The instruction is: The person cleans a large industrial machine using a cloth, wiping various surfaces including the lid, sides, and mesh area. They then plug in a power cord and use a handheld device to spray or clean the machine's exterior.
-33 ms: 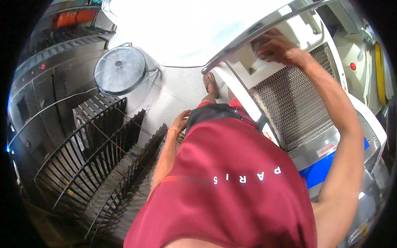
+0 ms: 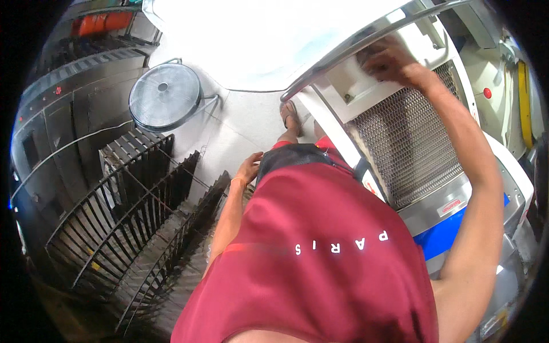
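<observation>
I stand beside a white machine with a wire-mesh conveyor belt point(image 2: 406, 148) running up its middle. My right hand point(image 2: 389, 60) reaches to the machine's upper end, under a steel rail point(image 2: 366, 46). Its fingers curl on the white cover point(image 2: 349, 86) there. My left hand point(image 2: 249, 168) hangs at my side next to my dark shorts. Its fingers are loosely apart and hold nothing. A red shirt fills the lower middle of the view.
Black wire racks point(image 2: 131, 211) stand close on my left. A round floor fan point(image 2: 164, 97) sits on the pale floor beyond them. Dark metal cabinets point(image 2: 63, 114) line the far left. My sandalled foot point(image 2: 291, 117) is by the machine's base. A blue panel point(image 2: 446, 231) is on its side.
</observation>
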A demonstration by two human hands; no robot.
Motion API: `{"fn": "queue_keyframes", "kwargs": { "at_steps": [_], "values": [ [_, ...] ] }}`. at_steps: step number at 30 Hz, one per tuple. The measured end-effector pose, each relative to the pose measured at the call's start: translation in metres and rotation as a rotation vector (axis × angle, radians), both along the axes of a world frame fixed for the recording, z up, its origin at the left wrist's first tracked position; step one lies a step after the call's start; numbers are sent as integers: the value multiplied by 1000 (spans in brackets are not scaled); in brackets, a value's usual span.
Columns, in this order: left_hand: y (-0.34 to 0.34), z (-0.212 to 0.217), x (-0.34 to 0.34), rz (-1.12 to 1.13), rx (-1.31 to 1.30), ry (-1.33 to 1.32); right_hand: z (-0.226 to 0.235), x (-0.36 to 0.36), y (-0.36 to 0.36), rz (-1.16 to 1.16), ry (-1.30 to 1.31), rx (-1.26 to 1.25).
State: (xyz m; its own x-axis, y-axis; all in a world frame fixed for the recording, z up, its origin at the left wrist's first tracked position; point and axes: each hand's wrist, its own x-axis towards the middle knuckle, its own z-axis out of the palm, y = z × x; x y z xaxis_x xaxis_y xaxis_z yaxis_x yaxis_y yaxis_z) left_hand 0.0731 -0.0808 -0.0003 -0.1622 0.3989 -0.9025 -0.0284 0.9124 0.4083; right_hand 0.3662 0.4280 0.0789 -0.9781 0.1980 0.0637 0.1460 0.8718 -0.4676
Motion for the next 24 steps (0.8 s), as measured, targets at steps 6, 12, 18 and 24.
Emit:
{"fn": "queue_keyframes", "kwargs": {
  "at_steps": [6, 12, 18, 24],
  "values": [
    [-24, -28, 5, 86, 9, -29, -7, 44, 69, -373, -119, 455],
    [-7, -18, 9, 185, 14, -101, 6, -5, -7, -513, -200, 287],
    [-32, -46, -2, -42, 40, 33, 25, -24, -18, -339, -256, -12],
    [3, -14, -6, -105, -43, 83, 32, -23, -42, -15, -363, -11]
  ]
}}
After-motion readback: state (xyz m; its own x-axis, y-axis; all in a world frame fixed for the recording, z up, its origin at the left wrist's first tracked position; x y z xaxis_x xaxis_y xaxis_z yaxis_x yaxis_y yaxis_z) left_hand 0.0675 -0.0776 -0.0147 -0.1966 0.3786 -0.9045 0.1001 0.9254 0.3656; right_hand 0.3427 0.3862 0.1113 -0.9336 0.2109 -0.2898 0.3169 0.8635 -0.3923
